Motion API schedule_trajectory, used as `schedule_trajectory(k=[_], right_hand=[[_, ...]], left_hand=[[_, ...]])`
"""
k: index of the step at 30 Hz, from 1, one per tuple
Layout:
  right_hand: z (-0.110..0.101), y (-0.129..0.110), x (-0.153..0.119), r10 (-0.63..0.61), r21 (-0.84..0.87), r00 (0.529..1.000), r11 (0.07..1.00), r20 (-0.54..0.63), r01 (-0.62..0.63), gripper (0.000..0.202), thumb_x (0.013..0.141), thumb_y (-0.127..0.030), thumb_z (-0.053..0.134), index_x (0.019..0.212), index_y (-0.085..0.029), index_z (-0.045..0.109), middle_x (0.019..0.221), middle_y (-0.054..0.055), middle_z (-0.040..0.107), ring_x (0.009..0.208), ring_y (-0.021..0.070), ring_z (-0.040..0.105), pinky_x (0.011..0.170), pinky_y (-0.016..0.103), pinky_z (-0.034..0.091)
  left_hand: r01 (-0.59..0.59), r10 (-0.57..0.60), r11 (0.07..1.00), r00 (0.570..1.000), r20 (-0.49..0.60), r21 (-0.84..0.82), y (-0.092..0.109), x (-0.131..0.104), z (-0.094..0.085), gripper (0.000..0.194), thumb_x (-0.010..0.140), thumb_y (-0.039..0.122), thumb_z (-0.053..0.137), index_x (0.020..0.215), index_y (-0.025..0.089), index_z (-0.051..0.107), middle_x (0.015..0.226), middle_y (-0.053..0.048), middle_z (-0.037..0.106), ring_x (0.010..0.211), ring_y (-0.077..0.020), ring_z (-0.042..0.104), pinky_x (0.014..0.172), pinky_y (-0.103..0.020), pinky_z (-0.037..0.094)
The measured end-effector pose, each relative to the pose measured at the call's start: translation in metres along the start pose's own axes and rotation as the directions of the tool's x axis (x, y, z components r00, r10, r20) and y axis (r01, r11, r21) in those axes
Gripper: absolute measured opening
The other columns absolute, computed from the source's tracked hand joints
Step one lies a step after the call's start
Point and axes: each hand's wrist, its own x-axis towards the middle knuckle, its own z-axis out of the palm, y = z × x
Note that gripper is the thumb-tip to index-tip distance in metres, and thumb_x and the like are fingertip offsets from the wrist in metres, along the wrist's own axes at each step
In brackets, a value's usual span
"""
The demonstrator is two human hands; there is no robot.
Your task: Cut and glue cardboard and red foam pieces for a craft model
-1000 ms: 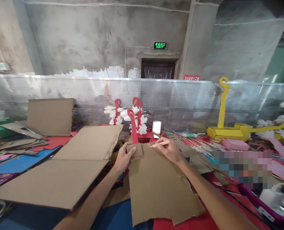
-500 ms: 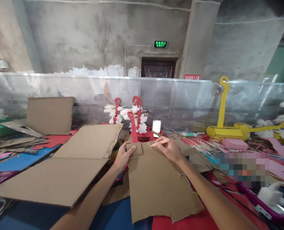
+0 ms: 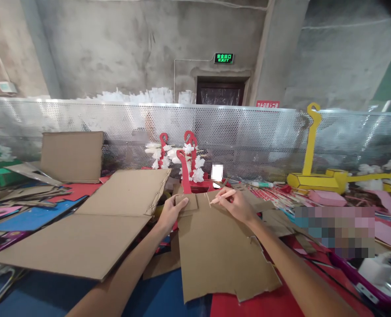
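A torn-edged brown cardboard sheet (image 3: 225, 255) lies in front of me. My left hand (image 3: 173, 208) is closed on a small rectangular piece of cardboard (image 3: 189, 203), thumb on top, at the sheet's upper left corner. To its right, my right hand (image 3: 235, 204) grips a slim, pale, pen-like stick (image 3: 227, 193) in a writing hold. The stick's tip is at the sheet's upper part, beside short pale lines. Fingers cover much of the stick. Just behind the left hand stands a red hooked cutout (image 3: 184, 171).
A folded cardboard panel (image 3: 83, 237) spreads at left. Behind are red hooked shapes with white tufts (image 3: 198, 169) and a perforated metal screen (image 3: 123, 119). At right are a yellow hooked model (image 3: 311, 152), thin red sticks (image 3: 264, 193), pink pieces (image 3: 327, 198) and a purple power strip (image 3: 357, 281).
The view has shifted slightly, so everything sits a little further right and higher. The stick's tip has moved slightly down along the sheet. My left hand keeps its hold on the small cardboard piece.
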Motion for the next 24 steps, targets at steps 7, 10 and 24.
schedule_trajectory(k=[7,10,24], right_hand=[[0.0001,-0.0013,-0.0015,-0.002,0.038,0.999,0.999,0.032,0.001,0.03,0.092,-0.024,0.058,0.072,-0.02,0.08,0.083,0.003,0.073,0.071,0.0149,0.065,0.061,0.025,0.043],[0.0001,-0.0017,-0.0018,-0.006,0.035,0.999,0.999,0.049,0.005,0.029,0.092,-0.023,0.058,0.075,-0.021,0.082,0.084,0.003,0.073,0.07,0.0138,0.063,0.061,0.025,0.043],[-0.0009,-0.0022,-0.0016,-0.011,0.033,0.997,0.999,0.074,0.009,0.028,0.092,-0.025,0.059,0.073,-0.02,0.08,0.081,0.003,0.073,0.071,0.0151,0.066,0.061,0.025,0.046]], left_hand=[[-0.004,0.004,1.0,1.0,-0.019,-0.012,0.0026,-0.0006,-0.0003,0.043,0.07,0.044,0.088,0.099,0.015,0.074,0.098,-0.01,0.08,0.084,-0.0239,0.074,0.079,-0.034,0.057],[-0.014,0.014,1.0,1.0,-0.027,-0.005,0.0015,0.0002,-0.0005,0.041,0.07,0.044,0.088,0.098,0.016,0.075,0.098,-0.01,0.08,0.083,-0.0242,0.074,0.077,-0.033,0.056],[-0.012,0.011,1.0,1.0,-0.029,-0.013,0.0003,0.0011,-0.0014,0.042,0.07,0.043,0.087,0.098,0.015,0.075,0.098,-0.011,0.079,0.083,-0.024,0.073,0.076,-0.033,0.056]])
